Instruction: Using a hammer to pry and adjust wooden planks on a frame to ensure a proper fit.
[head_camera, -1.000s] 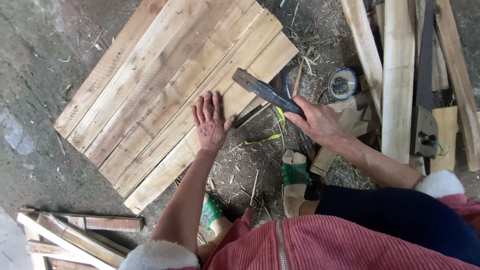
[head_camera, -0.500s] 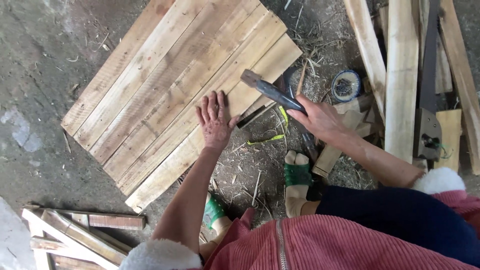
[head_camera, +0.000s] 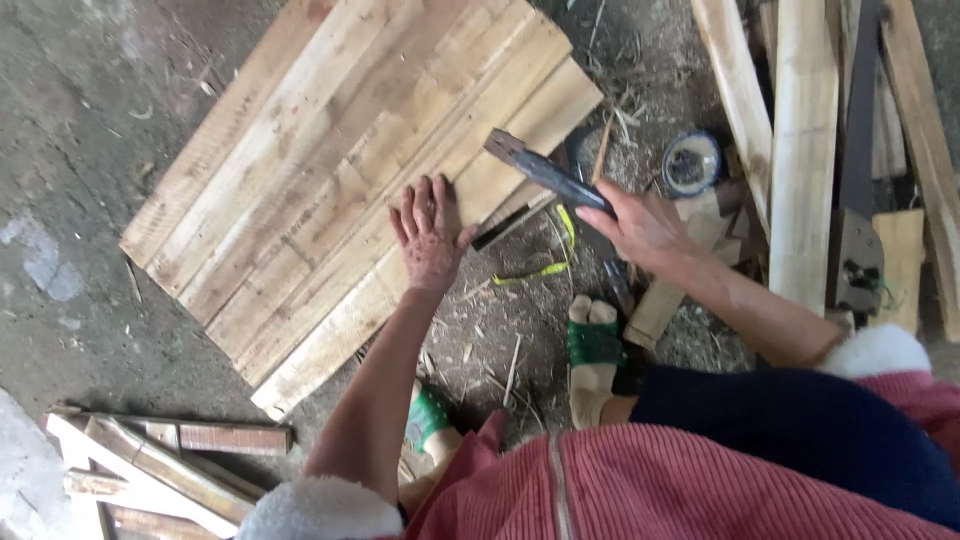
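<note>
**A:** Which tool is the right hand (head_camera: 645, 228) carrying?

**B:** Its grip is closing fully around the handle of a dark hammer (head_camera: 545, 172). The head is pointing up and left, hovering above the near right corner of the wooden panel (head_camera: 340, 170); whether it is touching the wood cannot be told.

**A:** And the left hand (head_camera: 430, 235)?

**B:** It is lying flat, fingers spread, palm pressing on the panel's lower right edge. Its grip is open and is holding nothing.

**A:** What is lying around the hands?

**B:** The panel, made of pale boards set side by side, is resting slantwise on the concrete floor (head_camera: 70, 150). Between the hands a yellow-green strip (head_camera: 545, 262) is lying in sawdust and straw. Just beyond the right hand a small round tin (head_camera: 692, 162) is sitting open; its contents are showing only as a dark, speckled mass, too small to identify.

**A:** Farther out?

**B:** Long planks (head_camera: 800, 150) are lying at the right, with a dark saw-like tool (head_camera: 858, 200) resting among them. Two feet in green-strapped sandals (head_camera: 592, 345) are standing below the hands. Scrap battens (head_camera: 150, 465) are piling at lower left.
</note>
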